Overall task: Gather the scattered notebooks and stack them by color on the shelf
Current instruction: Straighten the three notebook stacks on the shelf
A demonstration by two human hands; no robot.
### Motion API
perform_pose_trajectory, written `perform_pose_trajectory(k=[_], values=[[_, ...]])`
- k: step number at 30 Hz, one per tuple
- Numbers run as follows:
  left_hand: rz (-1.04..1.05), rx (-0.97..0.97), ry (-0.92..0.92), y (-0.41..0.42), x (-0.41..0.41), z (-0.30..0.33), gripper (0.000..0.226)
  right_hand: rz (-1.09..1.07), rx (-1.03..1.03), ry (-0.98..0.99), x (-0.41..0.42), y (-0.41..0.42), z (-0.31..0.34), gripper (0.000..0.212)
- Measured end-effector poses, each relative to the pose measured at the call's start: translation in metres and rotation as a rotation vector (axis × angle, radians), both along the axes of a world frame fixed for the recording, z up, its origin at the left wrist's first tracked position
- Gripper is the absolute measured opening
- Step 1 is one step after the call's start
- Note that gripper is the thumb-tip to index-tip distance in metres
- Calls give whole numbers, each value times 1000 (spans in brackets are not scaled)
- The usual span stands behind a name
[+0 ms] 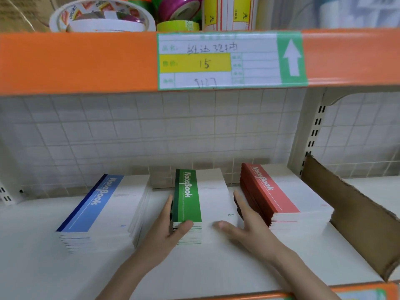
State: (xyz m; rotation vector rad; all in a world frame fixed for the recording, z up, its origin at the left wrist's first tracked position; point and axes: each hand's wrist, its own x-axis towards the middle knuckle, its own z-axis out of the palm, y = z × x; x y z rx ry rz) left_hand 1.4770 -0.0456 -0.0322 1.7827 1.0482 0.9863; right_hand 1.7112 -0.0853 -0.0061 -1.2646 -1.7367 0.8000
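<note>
The left hand (171, 226) presses its straight fingers along the left side of the green stack (195, 204), thumb laid over the near front corner, while the right hand (242, 221) lies flat and spread against the stack's right side, thumb on the white cover; neither hand curls round anything. The green stack sits between them on the white shelf (194, 267), its long axis running away from the person toward the tiled back wall (129, 135), so both hands are equally close and any squaring-up looks like a push inward from both sides. The blue stack (101, 211) lies to the left, set apart by a gap, and the red stack (279, 198) just beside the right hand's fingers. Each top cover reads "NoteBook" along its coloured band. The sorting looks nearly finished. A cardboard divider (350, 215) stands to the right. Above, the orange shelf edge carries a price label (216, 61) with handwritten "15" and a white up-arrow on green; tape rolls (104, 16) sit on top
</note>
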Motion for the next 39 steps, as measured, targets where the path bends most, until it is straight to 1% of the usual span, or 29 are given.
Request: perform_pose_trajectory(k=[2, 3, 4, 6, 7, 10, 12, 14, 17, 21, 22, 24, 26, 27, 29, 31, 33, 36, 39], values=[[31, 45, -4, -3, 0, 9, 69, -68, 40, -46, 3, -6, 6, 79], [55, 86, 17, -6, 2, 15, 69, -97, 55, -82, 4, -8, 9, 87], [90, 159, 71, -8, 4, 23, 70, -124, 61, -121, 6, -10, 13, 89], [119, 355, 197, -14, 11, 39, 67, -171, 87, -182, 8, -17, 24, 82], [106, 413, 225, -18, 17, 47, 64, -189, 115, -190, 10, -21, 31, 77], [50, 497, 256, -29, 41, 65, 54, -257, 192, -210, 25, -31, 50, 59], [5, 497, 264, -36, 60, 71, 48, -332, 237, -219, 43, -35, 54, 48], [-41, 461, 262, -40, 78, 73, 48, -408, 251, -200, 66, -37, 55, 45], [-110, 356, 234, -40, 108, 70, 51, -502, 182, -198, 100, -34, 51, 46], [-141, 166, 231, -35, 155, 60, 68, -567, 90, -186, 135, -20, 41, 46], [-145, 100, 197, -32, 167, 57, 68, -577, 56, -183, 141, -16, 38, 45], [-113, -88, 46, -23, 190, 50, 55, -584, -49, -146, 153, -8, 32, 47], [2, -279, -93, -13, 206, 43, 42, -596, -164, -76, 160, 0, 25, 48], [53, -349, -136, -8, 211, 38, 39, -598, -208, -24, 162, 4, 21, 44], [89, -447, -211, -3, 220, 27, 37, -587, -289, 144, 164, 10, 13, 36], [89, -491, -304, 2, 226, 17, 36, -575, -344, 275, 165, 10, 9, 41], [81, -510, -368, 6, 229, 11, 31, -558, -385, 353, 166, 10, 6, 41], [75, -528, -426, 7, 232, 10, 27, -548, -430, 366, 168, 12, 5, 32], [99, -522, -421, 7, 233, 11, 27, -532, -431, 398, 168, 14, 2, 33]])
